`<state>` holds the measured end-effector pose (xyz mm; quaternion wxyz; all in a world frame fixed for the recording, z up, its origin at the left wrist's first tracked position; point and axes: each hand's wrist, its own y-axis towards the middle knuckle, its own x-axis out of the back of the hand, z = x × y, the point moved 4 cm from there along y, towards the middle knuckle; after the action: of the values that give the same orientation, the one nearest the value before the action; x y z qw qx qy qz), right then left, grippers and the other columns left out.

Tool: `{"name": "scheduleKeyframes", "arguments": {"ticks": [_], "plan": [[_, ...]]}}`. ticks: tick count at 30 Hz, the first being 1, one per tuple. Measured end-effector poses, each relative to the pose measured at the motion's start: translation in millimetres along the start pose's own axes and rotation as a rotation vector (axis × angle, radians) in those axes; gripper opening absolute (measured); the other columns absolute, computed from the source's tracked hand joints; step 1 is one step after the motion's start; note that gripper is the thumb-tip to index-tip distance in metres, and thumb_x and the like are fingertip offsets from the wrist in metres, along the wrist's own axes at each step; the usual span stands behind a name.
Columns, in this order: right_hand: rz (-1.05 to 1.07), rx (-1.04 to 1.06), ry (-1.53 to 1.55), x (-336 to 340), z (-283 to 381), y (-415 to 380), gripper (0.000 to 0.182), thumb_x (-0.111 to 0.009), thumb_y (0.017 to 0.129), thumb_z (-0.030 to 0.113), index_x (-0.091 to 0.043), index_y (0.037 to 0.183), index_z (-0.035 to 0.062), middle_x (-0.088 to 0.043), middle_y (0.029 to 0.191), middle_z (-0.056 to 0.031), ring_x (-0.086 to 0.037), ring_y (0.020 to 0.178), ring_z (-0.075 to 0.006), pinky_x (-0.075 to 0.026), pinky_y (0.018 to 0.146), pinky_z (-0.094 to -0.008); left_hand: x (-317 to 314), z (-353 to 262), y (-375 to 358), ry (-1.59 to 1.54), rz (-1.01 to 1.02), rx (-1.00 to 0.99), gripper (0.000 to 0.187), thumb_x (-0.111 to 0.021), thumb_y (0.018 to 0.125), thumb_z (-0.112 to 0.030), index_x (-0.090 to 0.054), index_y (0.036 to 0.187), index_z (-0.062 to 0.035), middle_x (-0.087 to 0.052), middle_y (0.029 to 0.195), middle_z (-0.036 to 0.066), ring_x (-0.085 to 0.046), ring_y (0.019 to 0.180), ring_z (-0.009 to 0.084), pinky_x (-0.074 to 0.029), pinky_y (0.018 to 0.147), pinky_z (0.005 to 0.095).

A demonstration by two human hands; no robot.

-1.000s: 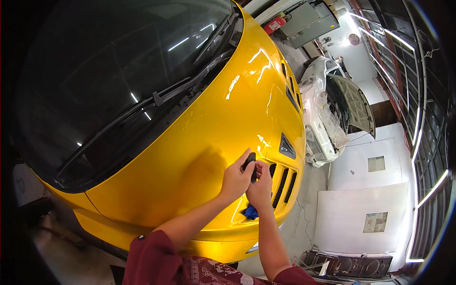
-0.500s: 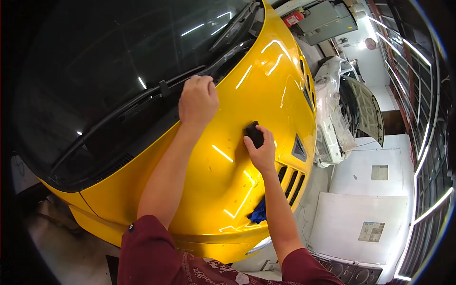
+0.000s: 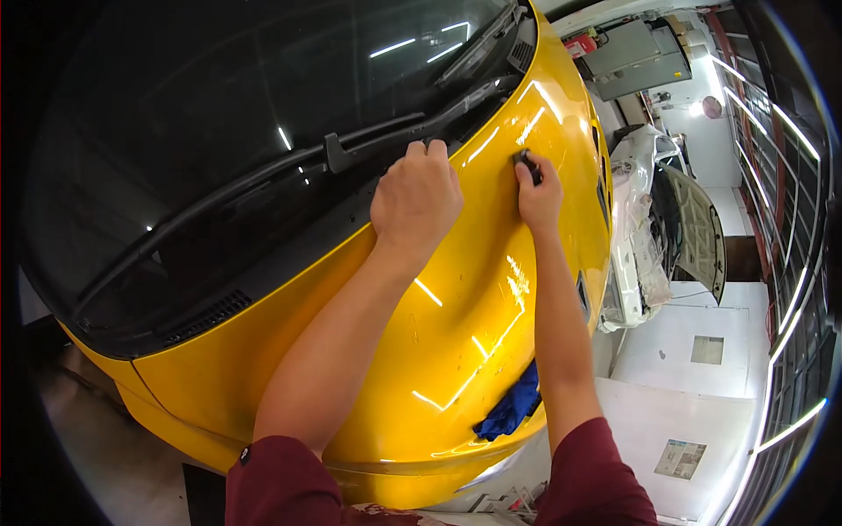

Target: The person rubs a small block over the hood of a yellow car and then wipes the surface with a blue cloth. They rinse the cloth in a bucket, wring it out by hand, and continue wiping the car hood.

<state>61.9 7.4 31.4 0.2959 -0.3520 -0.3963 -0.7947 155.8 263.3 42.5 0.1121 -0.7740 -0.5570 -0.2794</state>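
The yellow car hood (image 3: 456,342) stretches out below me, with wet-looking spots and light reflections on it. My right hand (image 3: 539,195) grips a small black block (image 3: 531,167) and presses it to the hood's far part. My left hand (image 3: 416,197) is over the hood's rear edge beside the black wiper cowl (image 3: 351,203). Its fingers are curled closed, and whatever may be inside them is hidden. A crumpled blue cloth (image 3: 510,405) lies on the hood near its front edge, beside my right forearm.
The dark windshield (image 3: 219,114) and a wiper arm (image 3: 254,181) lie to the left. Beyond the hood, a white car (image 3: 633,228) stands with its hood (image 3: 693,223) raised. A grey cabinet (image 3: 638,61) is at the upper right, near white wall panels (image 3: 675,342).
My right hand has moved the black block up and away along the hood. My left hand has shifted right along the rear edge. The view has moved, and more of the blue cloth shows.
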Motion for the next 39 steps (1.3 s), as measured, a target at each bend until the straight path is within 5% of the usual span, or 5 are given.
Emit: {"name": "scheduleKeyframes", "arguments": {"ticks": [6, 15, 30, 35, 39], "plan": [[0.021, 0.078, -0.068, 21, 63, -98, 0.026, -0.073, 0.088, 0.008, -0.072, 0.114, 0.0037, -0.071, 0.120, -0.0172, -0.064, 0.118, -0.0351, -0.047, 0.106, -0.0415, -3, 1, 0, -0.019, -0.020, -0.017, 0.019, -0.058, 0.098, -0.017, -0.067, 0.093, -0.0007, -0.069, 0.092, 0.020, -0.070, 0.084, 0.0407, -0.058, 0.076, 0.0476], [-0.048, 0.046, -0.186, -18, -5, 41, 0.027, -0.064, 0.097, 0.025, -0.071, 0.116, 0.0059, -0.070, 0.112, -0.0178, -0.065, 0.107, -0.0360, -0.049, 0.096, -0.0444, -4, 1, -1, -0.034, -0.011, -0.039, 0.018, -0.059, 0.098, -0.016, -0.067, 0.092, -0.0004, -0.069, 0.092, 0.020, -0.070, 0.084, 0.0404, -0.058, 0.075, 0.0473], [0.002, 0.053, -0.118, -8, 5, -3, 0.031, -0.064, 0.098, 0.028, -0.071, 0.121, 0.0088, -0.068, 0.121, -0.0163, -0.062, 0.113, -0.0331, -0.040, 0.104, -0.0436, -8, 2, -2, -0.004, -0.030, -0.055, 0.016, -0.060, 0.095, -0.014, -0.067, 0.091, 0.0001, -0.069, 0.092, 0.020, -0.071, 0.085, 0.0388, -0.059, 0.077, 0.0465], [-0.036, -0.021, -0.166, -20, -6, 53, 0.028, -0.067, 0.094, 0.023, -0.072, 0.115, 0.0052, -0.070, 0.114, -0.0194, -0.066, 0.105, -0.0366, -0.050, 0.095, -0.0442, -4, 0, -1, 0.009, 0.020, -0.039, 0.013, -0.060, 0.093, -0.012, -0.068, 0.096, -0.0017, -0.070, 0.098, 0.019, -0.072, 0.090, 0.0352, -0.060, 0.080, 0.0425], [-0.013, 0.128, -0.032, -9, 38, -18, 0.026, -0.069, 0.092, 0.017, -0.071, 0.114, 0.0038, -0.070, 0.115, -0.0189, -0.066, 0.106, -0.0355, -0.049, 0.096, -0.0432, -6, 1, -2, 0.000, -0.034, -0.060, 0.018, -0.060, 0.096, -0.015, -0.068, 0.092, 0.0000, -0.070, 0.093, 0.021, -0.072, 0.086, 0.0398, -0.059, 0.078, 0.0464]]}}
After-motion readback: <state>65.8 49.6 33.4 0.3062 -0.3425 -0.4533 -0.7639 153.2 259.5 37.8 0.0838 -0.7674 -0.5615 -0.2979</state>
